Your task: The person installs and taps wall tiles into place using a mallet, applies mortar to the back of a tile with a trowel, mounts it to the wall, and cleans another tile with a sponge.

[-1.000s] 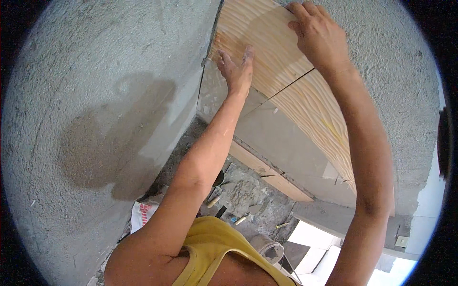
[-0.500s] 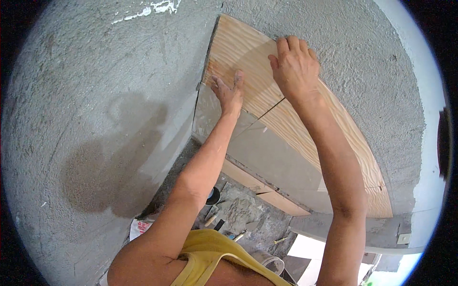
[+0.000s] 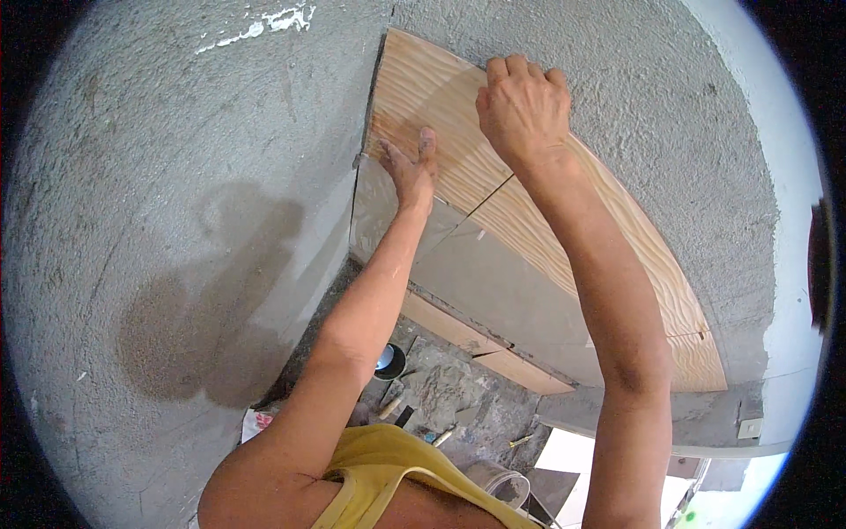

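A beige wall tile with a wavy wood-like grain (image 3: 441, 93) sits in the wall's corner, above a smooth grey tile (image 3: 511, 282). My left hand (image 3: 412, 172) presses on its lower left part, thumb and fingers spread, nothing held. At the tile's top edge is my right hand (image 3: 527, 110), its fingers bent over that edge and the fingertips hidden. To the right, past a thin dark joint, a second wavy tile (image 3: 630, 234) continues the row, partly behind my right forearm.
Rough grey render covers the left wall (image 3: 176, 115). Below lie a low beige tile strip (image 3: 449, 328), a mortar heap (image 3: 445, 388), a black round object (image 3: 392, 363), a wooden handle (image 3: 390, 409) and a bucket (image 3: 504, 483). A switch plate (image 3: 749, 429) is at right.
The whole view has shifted slightly, so the tiles and both hands appear a little further left. Both hands keep about the same places on the tile.
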Demonstrator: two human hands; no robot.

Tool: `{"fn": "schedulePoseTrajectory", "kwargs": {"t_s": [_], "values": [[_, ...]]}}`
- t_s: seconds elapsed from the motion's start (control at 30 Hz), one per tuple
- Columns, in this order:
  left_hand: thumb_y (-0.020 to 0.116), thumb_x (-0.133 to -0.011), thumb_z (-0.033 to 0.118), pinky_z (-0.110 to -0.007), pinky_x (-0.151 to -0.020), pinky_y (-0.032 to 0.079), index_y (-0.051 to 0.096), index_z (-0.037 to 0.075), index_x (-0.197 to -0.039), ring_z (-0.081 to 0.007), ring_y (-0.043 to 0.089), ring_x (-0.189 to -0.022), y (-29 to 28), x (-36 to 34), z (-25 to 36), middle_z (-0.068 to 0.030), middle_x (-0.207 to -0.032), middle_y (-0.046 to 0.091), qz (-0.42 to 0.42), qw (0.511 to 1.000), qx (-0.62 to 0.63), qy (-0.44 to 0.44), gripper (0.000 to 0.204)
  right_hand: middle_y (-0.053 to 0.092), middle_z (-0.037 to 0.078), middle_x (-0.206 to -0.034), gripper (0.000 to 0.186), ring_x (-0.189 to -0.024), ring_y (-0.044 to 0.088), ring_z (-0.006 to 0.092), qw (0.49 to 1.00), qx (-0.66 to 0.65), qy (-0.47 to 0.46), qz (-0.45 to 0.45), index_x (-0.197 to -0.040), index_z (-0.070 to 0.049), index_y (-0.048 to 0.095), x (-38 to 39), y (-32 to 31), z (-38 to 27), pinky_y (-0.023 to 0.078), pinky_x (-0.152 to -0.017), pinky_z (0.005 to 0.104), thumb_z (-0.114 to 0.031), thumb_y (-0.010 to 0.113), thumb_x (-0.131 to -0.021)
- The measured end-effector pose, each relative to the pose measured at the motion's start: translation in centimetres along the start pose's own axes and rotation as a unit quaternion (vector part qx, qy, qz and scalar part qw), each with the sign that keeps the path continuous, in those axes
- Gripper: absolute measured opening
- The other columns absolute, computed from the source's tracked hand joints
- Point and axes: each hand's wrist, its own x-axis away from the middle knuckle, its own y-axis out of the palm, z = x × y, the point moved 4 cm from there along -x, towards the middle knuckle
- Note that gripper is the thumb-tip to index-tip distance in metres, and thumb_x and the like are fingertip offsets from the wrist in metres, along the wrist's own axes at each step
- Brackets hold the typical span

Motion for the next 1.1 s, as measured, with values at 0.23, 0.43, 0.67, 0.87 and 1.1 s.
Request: {"fn": "schedulePoseTrajectory", "kwargs": {"t_s": [0.23, 0.43, 0.67, 0.87, 1.1], "values": [[0.07, -0.088, 0.063, -0.043, -0.125, 0.016, 0.004, -0.012, -0.157, -0.0383, 0.015, -0.153, -0.2, 0.4, 0.5, -0.0324, -0.164, 0.008, 0.012, 0.999, -0.04, -0.031, 0.121, 0.07, 0.011, -0.095, 0.016, -0.092, 0.068, 0.0256, 1.0, 0.018, -0.008, -0.015, -0.1, -0.006, 0.068, 0.0, 0.2, -0.6, 0.044, -0.084, 0.0403, -0.012, 0.06, -0.087], [0.069, -0.089, 0.062, -0.043, -0.125, 0.017, 0.005, -0.01, -0.158, -0.0373, 0.015, -0.153, -0.3, 0.0, 0.0, -0.0309, -0.164, 0.009, -0.001, 1.0, -0.017, -0.016, 0.118, 0.068, 0.012, -0.104, 0.021, -0.102, 0.065, 0.0276, 0.999, 0.002, 0.014, -0.033, -0.104, -0.004, 0.069, -0.1, 0.2, -0.9, 0.044, -0.087, 0.0425, -0.012, 0.063, -0.085], [0.068, -0.091, 0.06, -0.042, -0.125, 0.018, 0.004, -0.009, -0.158, -0.0378, 0.015, -0.154, -0.7, 0.2, -0.2, -0.0296, -0.165, 0.008, 0.001, 1.0, -0.028, 0.007, 0.116, 0.069, 0.012, -0.107, 0.03, -0.105, 0.064, 0.0291, 0.997, -0.049, 0.058, -0.034, -0.105, -0.003, 0.07, -0.3, 0.0, -0.8, 0.043, -0.093, 0.0433, -0.014, 0.069, -0.077], [0.065, -0.089, 0.066, -0.051, -0.126, 0.009, 0.004, -0.012, -0.156, -0.0459, 0.004, -0.154, -0.8, 0.0, -0.5, -0.0379, -0.162, 0.006, 0.002, 0.999, 0.01, 0.038, 0.12, 0.072, 0.015, -0.101, 0.026, -0.102, 0.066, 0.0312, 0.997, -0.046, 0.036, -0.043, -0.1, -0.004, 0.067, -0.4, -0.1, -0.6, 0.044, -0.089, 0.0484, -0.025, 0.067, -0.086], [0.066, -0.09, 0.064, -0.049, -0.125, 0.013, 0.006, -0.012, -0.156, -0.0465, 0.009, -0.153, -1.4, -0.3, 0.2, -0.0388, -0.161, 0.008, 0.003, 0.998, 0.02, 0.055, 0.118, 0.073, 0.019, -0.097, 0.027, -0.092, 0.07, 0.0374, 0.986, -0.119, 0.075, -0.094, -0.101, -0.003, 0.065, -0.9, 0.8, -0.4, 0.047, -0.088, 0.0526, -0.025, 0.067, -0.086]]}}
